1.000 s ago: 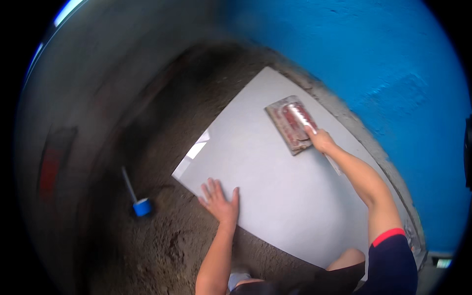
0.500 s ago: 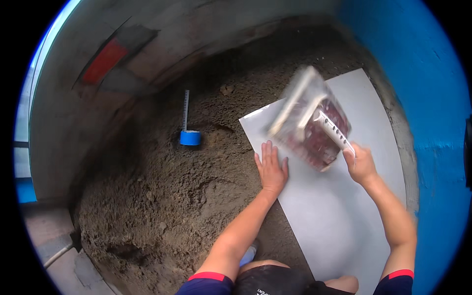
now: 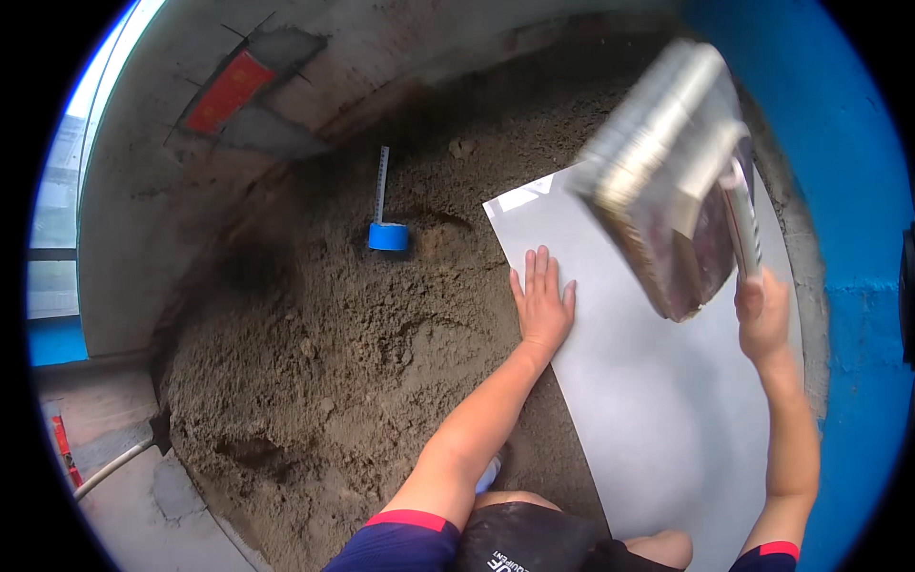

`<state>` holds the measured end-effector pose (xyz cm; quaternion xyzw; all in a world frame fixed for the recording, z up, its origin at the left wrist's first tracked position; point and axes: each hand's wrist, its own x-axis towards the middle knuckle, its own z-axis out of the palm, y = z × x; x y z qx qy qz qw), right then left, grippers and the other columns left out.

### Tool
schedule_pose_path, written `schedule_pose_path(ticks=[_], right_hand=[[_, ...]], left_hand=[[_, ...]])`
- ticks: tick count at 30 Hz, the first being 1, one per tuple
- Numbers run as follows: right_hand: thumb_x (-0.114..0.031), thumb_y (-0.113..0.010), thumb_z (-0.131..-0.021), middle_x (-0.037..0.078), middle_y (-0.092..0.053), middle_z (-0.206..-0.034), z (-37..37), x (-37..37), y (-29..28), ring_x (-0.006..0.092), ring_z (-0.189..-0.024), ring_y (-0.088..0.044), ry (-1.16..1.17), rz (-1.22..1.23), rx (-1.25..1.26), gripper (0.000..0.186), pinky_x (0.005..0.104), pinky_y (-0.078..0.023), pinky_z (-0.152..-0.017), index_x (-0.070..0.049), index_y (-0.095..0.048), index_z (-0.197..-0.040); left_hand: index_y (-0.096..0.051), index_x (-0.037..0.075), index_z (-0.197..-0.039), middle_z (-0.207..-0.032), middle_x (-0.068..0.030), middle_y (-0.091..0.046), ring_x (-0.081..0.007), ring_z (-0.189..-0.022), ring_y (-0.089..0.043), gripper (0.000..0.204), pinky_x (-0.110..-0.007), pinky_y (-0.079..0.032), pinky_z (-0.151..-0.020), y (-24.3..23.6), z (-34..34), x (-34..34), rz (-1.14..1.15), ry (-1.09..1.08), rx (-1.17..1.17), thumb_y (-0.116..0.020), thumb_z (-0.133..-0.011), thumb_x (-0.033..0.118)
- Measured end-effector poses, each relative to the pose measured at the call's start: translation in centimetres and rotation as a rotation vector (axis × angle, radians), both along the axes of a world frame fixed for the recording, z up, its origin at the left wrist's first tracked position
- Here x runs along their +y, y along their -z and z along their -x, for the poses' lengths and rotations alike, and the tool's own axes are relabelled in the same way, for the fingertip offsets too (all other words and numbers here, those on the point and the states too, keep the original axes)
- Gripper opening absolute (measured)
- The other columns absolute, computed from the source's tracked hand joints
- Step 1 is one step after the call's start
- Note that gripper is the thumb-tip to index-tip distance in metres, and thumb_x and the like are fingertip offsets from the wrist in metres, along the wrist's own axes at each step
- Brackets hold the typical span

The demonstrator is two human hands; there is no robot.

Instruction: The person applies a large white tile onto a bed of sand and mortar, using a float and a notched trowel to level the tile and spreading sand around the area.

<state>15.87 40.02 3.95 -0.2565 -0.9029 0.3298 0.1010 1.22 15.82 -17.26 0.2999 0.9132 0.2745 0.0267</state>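
My left hand lies flat on the left edge of a large light-grey tile, fingers stretched out and holding nothing. The tile rests on rough, damp grey-brown mortar. In my right hand is the handle of a broad, rectangular, paddle-like tool, gripped with closed fingers. A bracket joins its handle to the thick head, whose face is scuffed and reddish brown. The head is tilted up over the far part of the tile and smeared by motion, so its exact kind cannot be told.
A blue ring like a tape roll sits on the mortar beside a white ruler. A blue wall borders the tile at right, a grey wall the mortar at left. A pale hose lies at lower left.
My right hand has swung the paddle-like tool up and to the right, turning its head more on edge. My left hand stays flat on the tile. The whole view has shifted slightly.
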Motion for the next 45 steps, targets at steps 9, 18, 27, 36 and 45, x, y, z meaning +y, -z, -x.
schedule_pose_path(ticks=[9,18,27,36,45], right_hand=[[-0.058,-0.026,-0.102,0.028,-0.066,-0.109,-17.7,13.7,12.8,0.0374,-0.104,-0.063,0.648,0.181,-0.421,0.075,0.0431,-0.047,-0.092,0.005,-0.062,-0.120],[-0.062,-0.044,-0.097,0.024,-0.064,-0.118,-27.9,1.5,12.6,0.0326,-0.103,-0.064,0.803,0.351,-0.210,0.075,0.0400,-0.050,-0.090,0.003,-0.053,-0.132],[-0.067,-0.035,-0.097,0.027,-0.066,-0.104,-22.1,3.2,1.3,0.0399,-0.098,-0.064,0.994,0.744,-0.356,0.086,0.0438,-0.050,-0.090,0.013,-0.065,-0.104],[-0.056,-0.047,-0.097,0.022,-0.064,-0.067,-29.4,-4.6,-9.3,0.0445,-0.069,-0.064,0.940,0.200,-0.059,0.059,0.0505,-0.051,-0.067,0.000,-0.066,-0.089],[-0.061,-0.036,-0.099,0.029,-0.065,-0.113,-44.5,3.2,6.6,0.0413,-0.111,-0.062,1.512,0.248,-0.212,0.074,0.0476,-0.049,-0.094,0.006,-0.068,-0.109]], left_hand=[[-0.039,0.000,-0.147,-0.157,-0.0183,-0.031,-0.0314,-0.148,-0.024,0.062,-0.055,-0.005,-0.120,0.8,-0.7,4.3,0.149,0.128,-0.034,-0.052,-0.096,0.033],[-0.036,0.008,-0.150,-0.161,-0.0101,-0.025,-0.0305,-0.149,-0.021,0.058,-0.058,-0.017,-0.116,-0.9,-3.6,2.1,0.442,-0.009,0.314,-0.024,-0.104,0.042],[-0.009,-0.014,-0.149,-0.154,-0.0394,-0.007,-0.0525,-0.146,-0.003,0.085,-0.056,-0.008,-0.119,-7.5,-4.3,23.7,0.539,0.956,0.316,-0.035,-0.100,0.050],[-0.006,-0.011,-0.150,-0.154,-0.0402,-0.004,-0.0569,-0.144,-0.007,0.090,-0.062,-0.012,-0.115,-6.7,-6.4,29.0,0.594,1.327,0.260,-0.038,-0.097,0.054],[-0.006,-0.008,-0.152,-0.157,-0.0350,-0.003,-0.0502,-0.147,-0.004,0.081,-0.057,-0.011,-0.117,-5.8,-12.4,30.4,0.651,0.923,0.428,-0.024,-0.102,0.053]])
